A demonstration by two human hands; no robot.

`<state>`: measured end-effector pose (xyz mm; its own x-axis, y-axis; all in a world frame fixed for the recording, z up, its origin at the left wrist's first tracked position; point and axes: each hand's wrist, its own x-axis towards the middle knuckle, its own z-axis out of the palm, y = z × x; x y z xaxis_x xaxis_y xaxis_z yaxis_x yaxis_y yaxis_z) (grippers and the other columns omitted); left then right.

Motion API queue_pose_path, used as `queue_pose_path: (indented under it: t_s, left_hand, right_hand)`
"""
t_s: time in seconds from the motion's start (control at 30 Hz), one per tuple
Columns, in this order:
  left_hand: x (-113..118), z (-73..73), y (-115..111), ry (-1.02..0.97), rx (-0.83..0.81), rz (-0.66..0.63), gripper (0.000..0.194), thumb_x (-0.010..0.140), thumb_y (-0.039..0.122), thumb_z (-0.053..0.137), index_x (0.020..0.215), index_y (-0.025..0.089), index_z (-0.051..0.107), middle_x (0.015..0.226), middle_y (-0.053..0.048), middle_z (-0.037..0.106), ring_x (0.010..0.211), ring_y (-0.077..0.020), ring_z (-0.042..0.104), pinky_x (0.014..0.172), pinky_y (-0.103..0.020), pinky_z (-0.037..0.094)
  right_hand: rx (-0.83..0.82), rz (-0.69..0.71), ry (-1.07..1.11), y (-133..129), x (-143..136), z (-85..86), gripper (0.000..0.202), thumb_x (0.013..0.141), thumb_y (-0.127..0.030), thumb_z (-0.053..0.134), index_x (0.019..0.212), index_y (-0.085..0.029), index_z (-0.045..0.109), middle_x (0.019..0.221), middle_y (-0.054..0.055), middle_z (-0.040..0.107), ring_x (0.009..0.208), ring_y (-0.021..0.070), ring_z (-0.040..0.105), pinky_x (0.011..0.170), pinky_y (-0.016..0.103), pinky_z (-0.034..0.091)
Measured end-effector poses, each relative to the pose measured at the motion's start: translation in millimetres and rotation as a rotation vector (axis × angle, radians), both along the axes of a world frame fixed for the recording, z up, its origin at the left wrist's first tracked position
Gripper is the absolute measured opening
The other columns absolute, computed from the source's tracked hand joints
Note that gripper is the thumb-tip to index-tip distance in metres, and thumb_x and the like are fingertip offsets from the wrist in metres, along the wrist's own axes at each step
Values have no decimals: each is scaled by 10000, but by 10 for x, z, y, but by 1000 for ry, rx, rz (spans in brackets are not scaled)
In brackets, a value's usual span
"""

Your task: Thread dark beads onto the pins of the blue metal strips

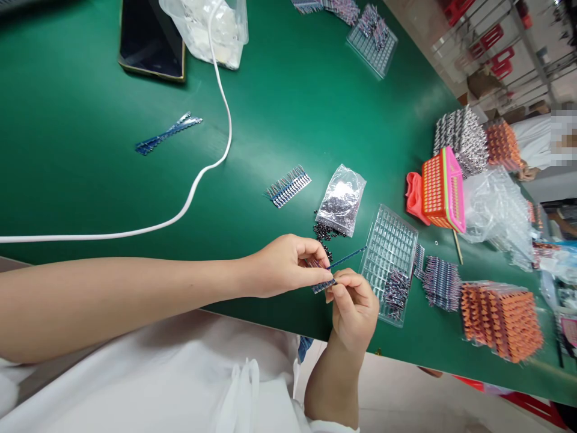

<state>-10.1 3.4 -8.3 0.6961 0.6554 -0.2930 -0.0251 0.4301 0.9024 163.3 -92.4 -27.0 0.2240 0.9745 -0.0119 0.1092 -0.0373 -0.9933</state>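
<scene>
My left hand [288, 264] is closed on a small dark blue strip [321, 287], thumb on top, near the table's front edge. At the strip's right end, the fingertips of my right hand [356, 304] are pinched together; what is between them is too small to make out. A thin blue strip [347, 257] sticks out from beside my left fingers toward a clear compartment tray [388, 258]. Small dark parts [396, 291] are heaped in that tray. Just beyond my hands lie black beads [325, 231] and a clear bag of beads [342, 201].
A row of pins on a strip [288, 186] lies left of the bag. Farther off are blue strips [167, 133], a white cable [193, 192] and a phone [152, 39]. Right of the tray stand an orange basket [437, 189] and orange bundles [501, 320].
</scene>
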Motion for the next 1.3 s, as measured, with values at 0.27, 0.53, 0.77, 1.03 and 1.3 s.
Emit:
queue_pose_path:
  t_s: [0.27, 0.53, 0.77, 1.03, 1.3]
  left_hand:
    - [-16, 16, -1, 57, 108, 5, 160, 789, 316, 712, 781, 167, 654, 710, 17, 629, 695, -137, 567, 645, -242, 440]
    - [-17, 12, 4, 43, 76, -9, 163, 776, 324, 718, 784, 173, 657, 713, 12, 642, 694, -146, 582, 651, -254, 449]
    - [-9, 2, 7, 14, 30, -9, 159, 772, 302, 718, 783, 165, 640, 724, 13, 630, 708, -143, 559, 675, -269, 438]
    - [-34, 64, -1, 52, 91, -14, 139, 787, 289, 697, 770, 162, 641, 717, 9, 630, 704, -141, 547, 646, -254, 429]
    - [-17, 19, 8, 20, -29, -34, 156, 775, 295, 708, 769, 156, 637, 687, 19, 619, 664, -129, 548, 620, -249, 423]
  right_hand:
    - [30, -13, -25, 8, -8, -10, 62, 869, -241, 697, 824, -211, 667, 724, -18, 578, 606, 111, 551, 519, 240, 439]
    - [26, -8, -24, 5, 1, -6, 83, 862, -268, 700, 819, -207, 663, 718, -12, 581, 596, 117, 557, 495, 239, 439]
    - [35, -7, 17, 8, 7, -17, 53, 861, -247, 704, 835, -210, 676, 737, -12, 588, 589, 109, 557, 486, 231, 439]
    - [34, 14, 82, 7, 13, -21, 34, 866, -197, 701, 860, -231, 703, 715, -23, 596, 609, 107, 558, 500, 223, 430]
    - [-32, 62, 214, 21, 30, -26, 55, 856, -270, 733, 843, -220, 715, 705, -27, 579, 557, 84, 539, 478, 205, 442]
